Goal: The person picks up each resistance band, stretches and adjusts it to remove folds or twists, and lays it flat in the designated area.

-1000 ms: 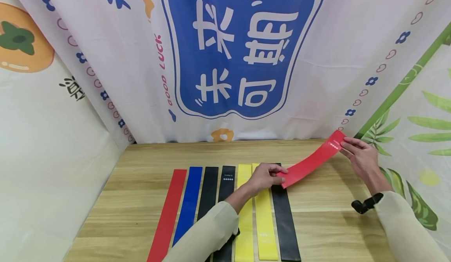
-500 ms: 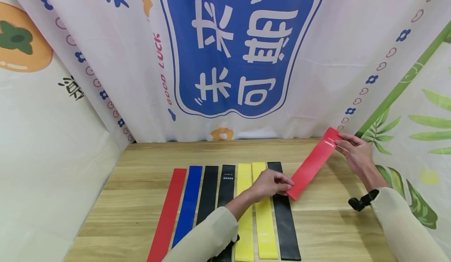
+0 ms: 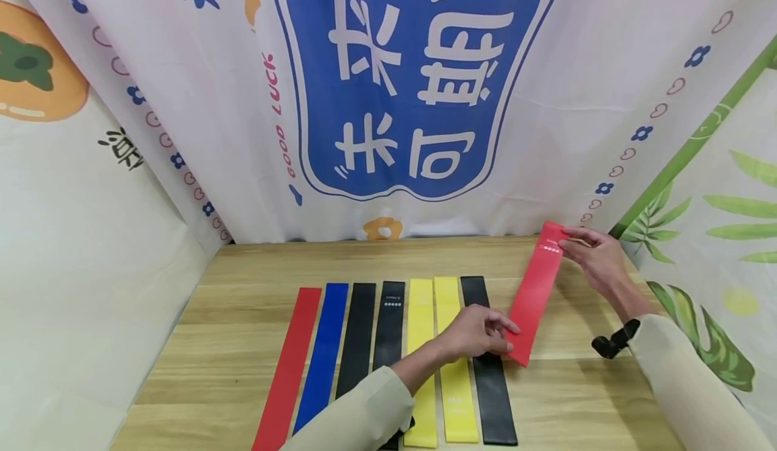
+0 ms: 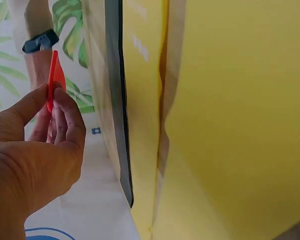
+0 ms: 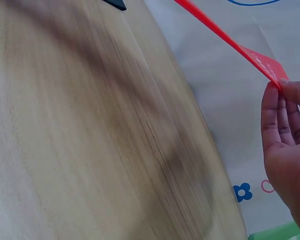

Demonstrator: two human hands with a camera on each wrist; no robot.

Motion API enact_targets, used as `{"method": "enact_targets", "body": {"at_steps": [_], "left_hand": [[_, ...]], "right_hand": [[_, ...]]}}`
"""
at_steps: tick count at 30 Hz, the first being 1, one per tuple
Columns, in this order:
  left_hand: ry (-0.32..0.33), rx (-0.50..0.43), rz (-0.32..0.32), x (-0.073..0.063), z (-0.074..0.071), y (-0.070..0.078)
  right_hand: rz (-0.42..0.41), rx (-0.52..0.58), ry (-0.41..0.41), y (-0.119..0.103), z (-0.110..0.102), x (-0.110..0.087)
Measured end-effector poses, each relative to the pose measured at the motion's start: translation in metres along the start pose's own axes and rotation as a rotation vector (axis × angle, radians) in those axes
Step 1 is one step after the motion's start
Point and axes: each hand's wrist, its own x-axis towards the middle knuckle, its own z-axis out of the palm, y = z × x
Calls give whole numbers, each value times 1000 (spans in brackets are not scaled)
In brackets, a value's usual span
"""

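Note:
A red resistance band [image 3: 537, 289] is stretched flat between my two hands, tilted over the right part of the table. My left hand [image 3: 479, 333] pinches its near end between thumb and fingers, above the rightmost black band [image 3: 494, 390]. The far end, printed with small white dots, is pinched by my right hand [image 3: 597, 259]. In the left wrist view the red band [image 4: 52, 82] shows edge-on in the left fingers. The right wrist view has the band's end [image 5: 270, 67] between right thumb and fingertips.
Left of the held band lie, in a row on the wooden table [image 3: 200, 350], another red band [image 3: 291, 363], a blue band [image 3: 324, 350], two more black bands [image 3: 358, 329] and two yellow bands [image 3: 421, 377]. A printed curtain [image 3: 534, 161] hangs at the table's back edge.
Both hands keep hold of the red band. Its near end has moved right and toward me, its far end left, so the band stands steeper and nearly parallel to the row.

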Motion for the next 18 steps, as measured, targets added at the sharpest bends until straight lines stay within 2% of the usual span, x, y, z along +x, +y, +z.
{"method": "enact_targets", "body": {"at_steps": [5,10,18], "left_hand": [[-29,55,-28,-3,8,4],[-79,130,-1,-5,12,7],[-163,137,29,-11,23,6]], "right_hand": [[36,-74,-22,5,3,0],[93,-219,-2,14,9,-2],[141,-341,-36,27,17,-5]]}}
